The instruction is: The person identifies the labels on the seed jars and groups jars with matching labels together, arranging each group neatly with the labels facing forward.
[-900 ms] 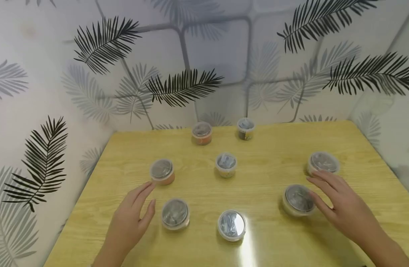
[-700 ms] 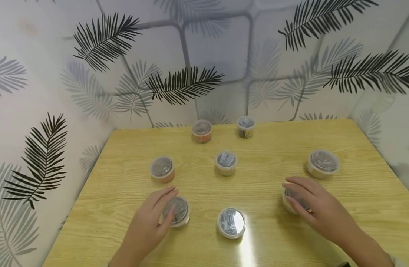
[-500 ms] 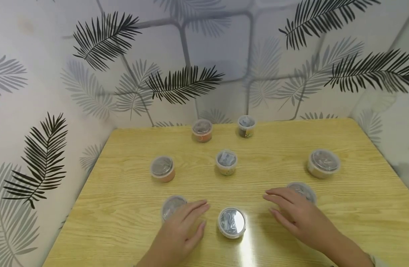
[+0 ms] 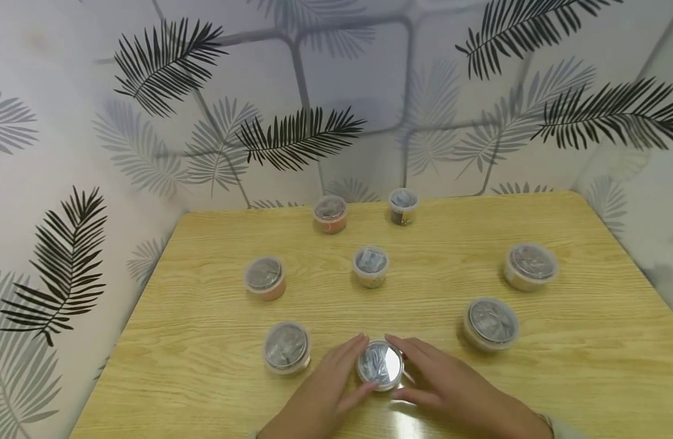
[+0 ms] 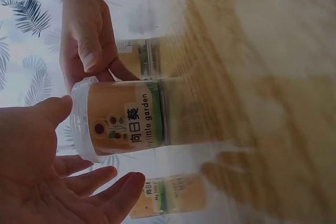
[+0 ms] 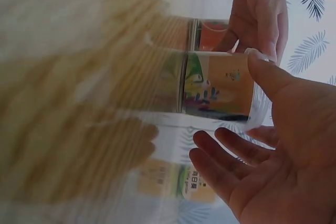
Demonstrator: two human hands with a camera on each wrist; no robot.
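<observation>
Firstly, nearest: left hand (image 4: 331, 379) and right hand (image 4: 443, 383), one each side of a tub, fingers relaxed and slightly bent about its top. No firm grip shown — pressure cannot be told.

Between them: lidded tub (image 4: 377, 366), upright on the wood-grained table (image 4: 204, 366), printed label (image 5: 122, 120) on its side. Hazard: fingertips sit high, at the lid (image 5: 80, 121); weight taken there could, as judged, part lid from body and let the tub drop. Hazard: an uneven push from one hand could slide or tip it.

Flanking: left-hand tub (image 4: 285, 347), just beside the left hand; right-hand tub (image 4: 491, 324), farther off. Hazard: an outward swing of the left wrist could knock the former.

Middle: orange-bodied tub (image 4: 265, 278), small tub (image 4: 371, 266), wide tub (image 4: 531, 267); all well apart from the hands — slight risk.

Far: reddish tub (image 4: 331, 214) and dark-labelled tub (image 4: 403, 207), by the leaf-patterned wall (image 4: 358, 79); least exposed.
</observation>
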